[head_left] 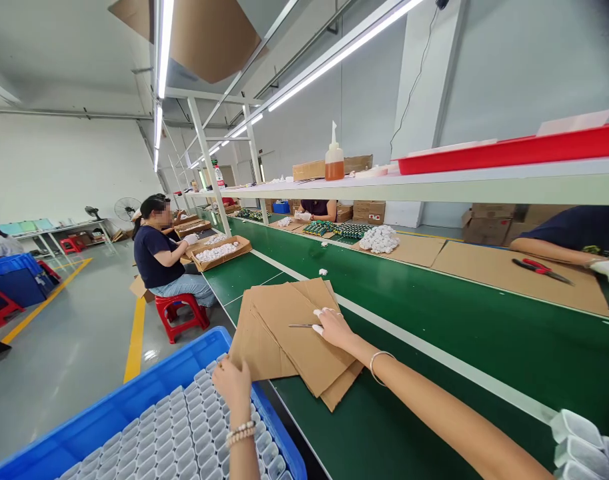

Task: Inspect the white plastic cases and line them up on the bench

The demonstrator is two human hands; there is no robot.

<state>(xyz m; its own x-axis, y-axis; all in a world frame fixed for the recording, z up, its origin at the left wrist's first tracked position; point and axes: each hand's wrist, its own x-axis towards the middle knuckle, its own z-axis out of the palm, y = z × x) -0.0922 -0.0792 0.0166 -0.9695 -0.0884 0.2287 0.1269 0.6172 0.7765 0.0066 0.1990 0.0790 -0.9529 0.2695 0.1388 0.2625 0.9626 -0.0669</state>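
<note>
My right hand [333, 327] rests over a stack of flat brown cardboard sheets [289, 320] on the green bench, its fingers closed on a thin metal tool [301, 326] whose narrow end points left. White coverings show on some of its fingertips. My left hand [233, 381] is at the near left corner of the cardboard, above the edge of a blue crate [159, 413]; its fingers are bent and partly hidden, and what they hold, if anything, does not show. Rows of translucent plastic cups [177, 427] fill the crate.
More cups [577, 443] stand at the lower right. Across the green bench [409, 300] lie red-handled pliers [541, 269] and a white heap [379, 239]. A shelf [434, 187] runs above. A person [159, 250] sits at the left; others sit across the bench.
</note>
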